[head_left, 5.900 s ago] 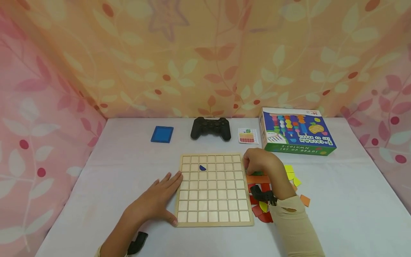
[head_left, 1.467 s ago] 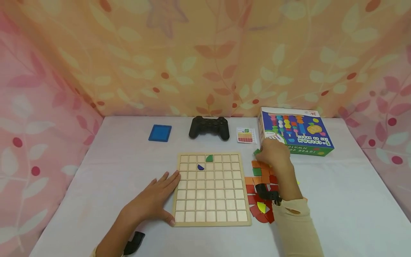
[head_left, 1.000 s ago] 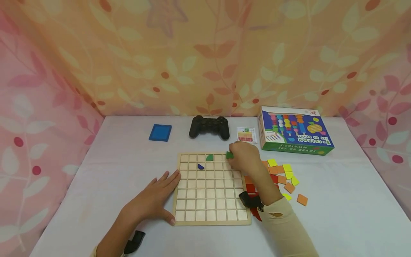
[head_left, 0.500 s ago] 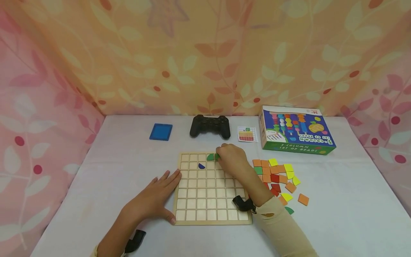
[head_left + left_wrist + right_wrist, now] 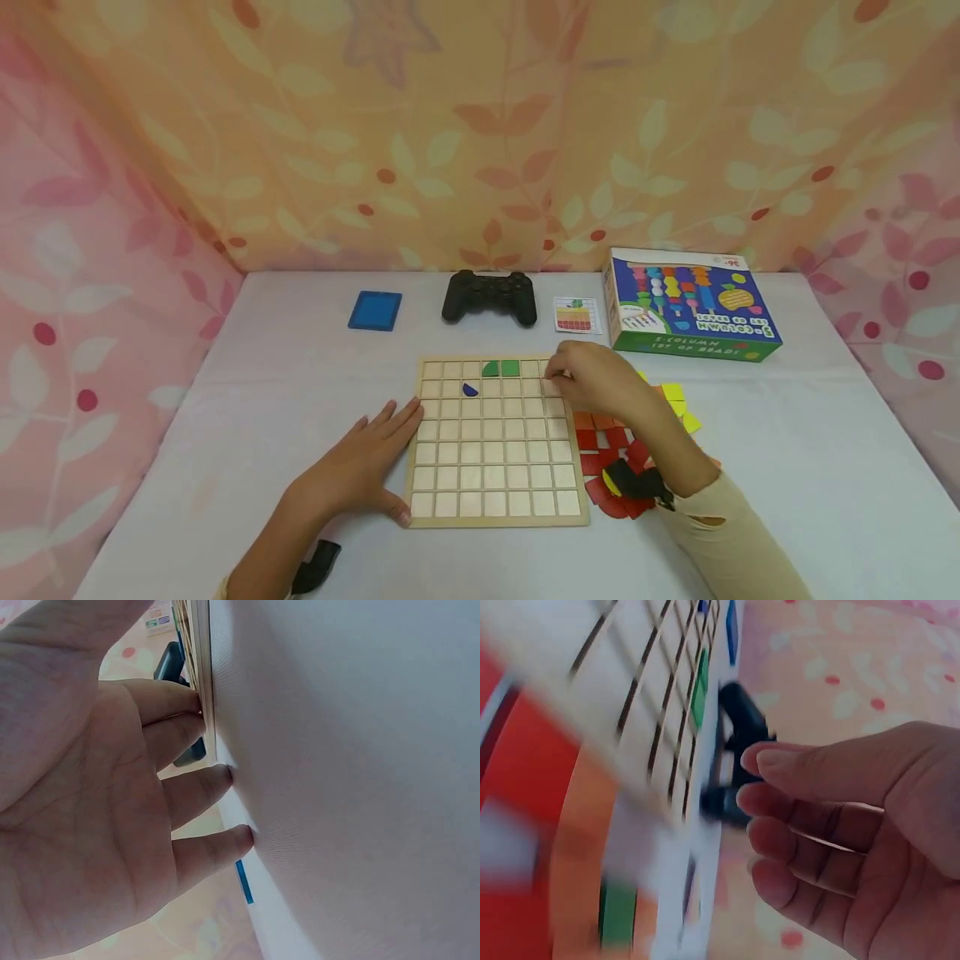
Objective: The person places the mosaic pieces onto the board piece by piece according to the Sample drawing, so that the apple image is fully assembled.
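A wooden board [image 5: 489, 479] with a grid of square cells lies on the white table. My left hand [image 5: 356, 471] lies with fingers spread along its left edge, thumb at the near corner; the left wrist view shows the fingertips [image 5: 244, 838] at the board's side and the tabletop. In the far row sit a rounded green piece [image 5: 491, 368] and a green square tile [image 5: 510, 367], side by side. One row nearer lies a small blue half-round piece [image 5: 470, 389]. Over the board's far right corner hovers my right hand [image 5: 592, 377], fingers loosely bent, nothing seen between them.
Red tiles [image 5: 600, 462], orange and yellow tiles [image 5: 672, 392] lie loose right of the board, partly under my right arm. Behind stand a blue square tray [image 5: 375, 310], a black game controller [image 5: 489, 297], a pattern card [image 5: 577, 316] and a bead-set box [image 5: 693, 307].
My right hand carried a green square tile from the pile into the far row beside the rounded green piece, let it go and moved back right. My left hand stayed at the board.
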The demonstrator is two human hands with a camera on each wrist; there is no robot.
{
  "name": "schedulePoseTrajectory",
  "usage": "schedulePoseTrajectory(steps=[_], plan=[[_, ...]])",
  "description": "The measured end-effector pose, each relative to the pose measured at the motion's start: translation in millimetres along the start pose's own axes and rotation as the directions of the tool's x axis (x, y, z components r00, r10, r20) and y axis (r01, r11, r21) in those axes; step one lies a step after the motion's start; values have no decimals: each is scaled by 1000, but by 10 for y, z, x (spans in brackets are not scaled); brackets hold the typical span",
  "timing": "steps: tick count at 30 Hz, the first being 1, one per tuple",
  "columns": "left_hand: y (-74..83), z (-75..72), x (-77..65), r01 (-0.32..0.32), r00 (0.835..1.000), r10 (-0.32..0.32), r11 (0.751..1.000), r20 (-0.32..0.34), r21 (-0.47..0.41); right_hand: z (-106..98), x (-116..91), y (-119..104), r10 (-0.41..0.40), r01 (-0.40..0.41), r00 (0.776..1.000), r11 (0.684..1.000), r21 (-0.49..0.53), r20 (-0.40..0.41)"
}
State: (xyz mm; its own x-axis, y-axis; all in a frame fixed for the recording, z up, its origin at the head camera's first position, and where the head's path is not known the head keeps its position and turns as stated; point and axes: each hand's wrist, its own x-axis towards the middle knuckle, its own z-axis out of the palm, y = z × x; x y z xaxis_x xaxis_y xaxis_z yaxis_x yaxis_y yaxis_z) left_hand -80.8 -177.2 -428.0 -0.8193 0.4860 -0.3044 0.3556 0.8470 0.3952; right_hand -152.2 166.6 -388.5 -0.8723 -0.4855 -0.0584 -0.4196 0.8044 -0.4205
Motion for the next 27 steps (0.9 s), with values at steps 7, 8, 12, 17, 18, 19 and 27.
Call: schedulePoseTrajectory(steps=[7, 8, 12, 17, 18, 19, 27], plan=[[10, -10, 4, 7, 1000, -7, 1000, 1, 5, -65, -805, 382, 159, -157, 984, 987, -28, 80], [9, -11, 3, 9, 1000, -9, 1000, 2, 5, -37, -910, 419, 182, -179, 978, 983, -39, 102], [3, -5, 4, 10, 1000, -10, 1000, 6, 2, 64, -1252, 515, 283, -278, 946, 959, -56, 157], [1, 6, -1, 7, 1000, -7, 1000, 9, -2, 169, -1524, 520, 351, -346, 928, 936, -65, 126], [0, 8, -1, 7, 1000, -7, 1000, 9, -2, 191, -1560, 511, 354, -349, 928, 935, -65, 119], [-1, 10, -1, 8, 1000, -8, 1000, 9, 0, 216, -1587, 503, 354, -349, 929, 935, -68, 110], [-14, 11, 0, -2, 1000, 2, 1000, -2, 4, 349, -1654, 439, 310, -307, 949, 950, -50, 53]])
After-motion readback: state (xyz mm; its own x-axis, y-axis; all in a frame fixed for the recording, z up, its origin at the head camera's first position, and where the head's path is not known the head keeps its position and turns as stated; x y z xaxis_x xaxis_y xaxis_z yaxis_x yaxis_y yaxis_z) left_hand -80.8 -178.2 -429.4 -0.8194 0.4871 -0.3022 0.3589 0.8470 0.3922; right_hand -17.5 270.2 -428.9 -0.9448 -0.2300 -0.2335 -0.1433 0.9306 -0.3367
